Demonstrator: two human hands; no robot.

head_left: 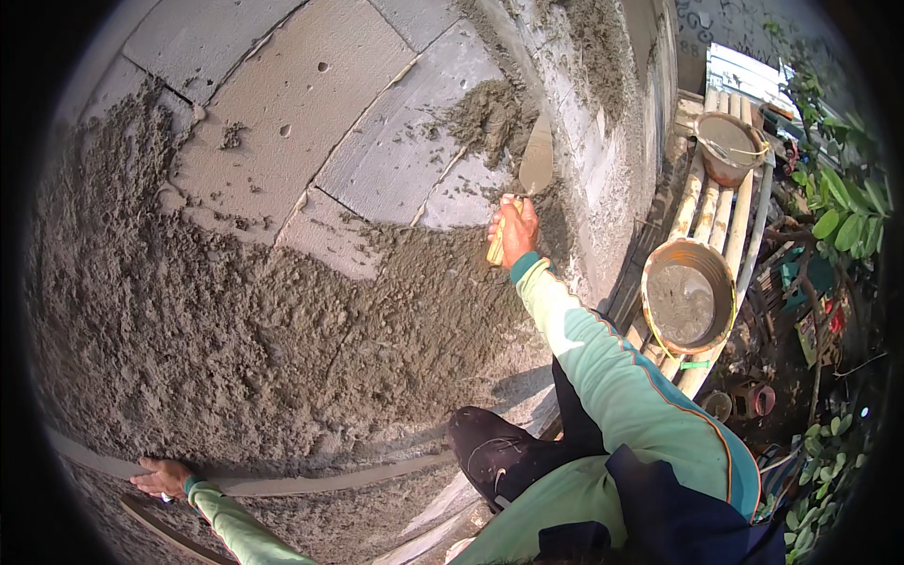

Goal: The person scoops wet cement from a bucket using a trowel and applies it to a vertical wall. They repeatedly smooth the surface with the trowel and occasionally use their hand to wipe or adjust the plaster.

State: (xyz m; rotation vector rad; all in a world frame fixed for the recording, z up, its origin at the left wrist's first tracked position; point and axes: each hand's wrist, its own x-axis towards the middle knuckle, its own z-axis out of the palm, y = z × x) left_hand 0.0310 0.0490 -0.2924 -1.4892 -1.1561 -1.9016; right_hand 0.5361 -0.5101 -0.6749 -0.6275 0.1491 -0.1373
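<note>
My right hand (514, 232) is wrapped round the pale yellow handle of a trowel (537, 158). The pointed blade aims away from me, against the wall near its right corner. Just left of the blade, a thick lump of wet mortar (487, 118) clings to the grey blocks (414, 122). Rough mortar (282, 330) covers the lower part of the wall. At the lower left, my left hand (162, 478) rests with its fingers stretched out on a narrow, smooth ledge (311, 480) and holds nothing that I can see.
On the right, several bamboo poles (708, 202) carry a bucket of grey mortar (688, 294) and, farther off, a second bucket (729, 149). Leafy plants (847, 212) grow beyond them. My dark-clad knee (490, 452) is close to the wall. A thin strip (169, 532) lies below the ledge.
</note>
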